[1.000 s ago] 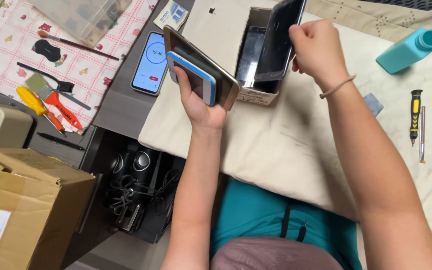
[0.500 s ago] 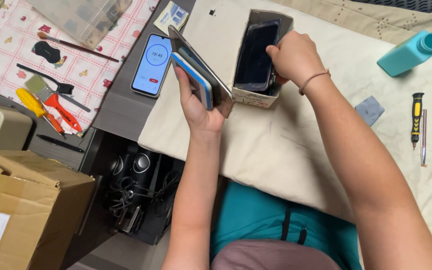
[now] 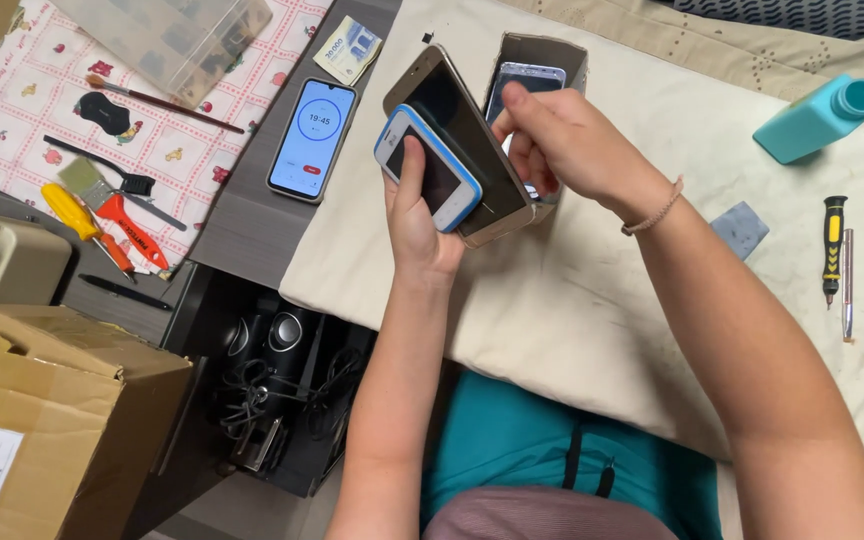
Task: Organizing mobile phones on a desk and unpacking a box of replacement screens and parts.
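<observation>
My left hand holds a stack of phones upright: a small blue-edged phone in front and a larger gold-edged phone behind it. My right hand reaches over to the stack, its fingers touching the larger phone's edge. Just behind my hands stands a small brown cardboard box with a silver phone standing in it. All this is over a cream cloth on the desk.
A phone with a lit timer screen lies on the grey desk to the left. Tools lie on a patterned cloth. A teal bottle and a yellow-black screwdriver lie right. A large cardboard box stands lower left.
My right hand set the dark phone down into the small box, then came back to the stack in my left hand. The left hand tilted the stack toward me.
</observation>
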